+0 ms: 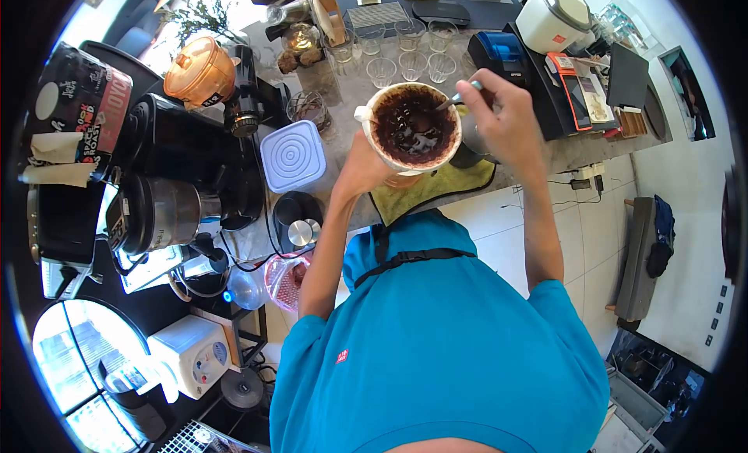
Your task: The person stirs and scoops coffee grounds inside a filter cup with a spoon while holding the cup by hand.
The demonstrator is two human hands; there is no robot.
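Observation:
A white coffee dripper (363, 112) with dark wet grounds (413, 126) inside is at the near edge of the counter. My left hand (366, 163) is wrapped round its lower left side, below the handle. My right hand (502, 114) pinches the handle of a metal spoon (448, 103), whose tip reaches into the grounds at the right. Under the dripper, part of a brownish base shows, and its lower part is mostly hidden. A green cloth (444, 190) lies below it on the counter's edge.
Several clear glasses (382, 71) stand behind the dripper. To the left are a square white lid (293, 156), a glass with brown residue (308, 110), a grinder (164, 213) and an orange pot (200, 71). A card terminal (575, 98) lies at the right.

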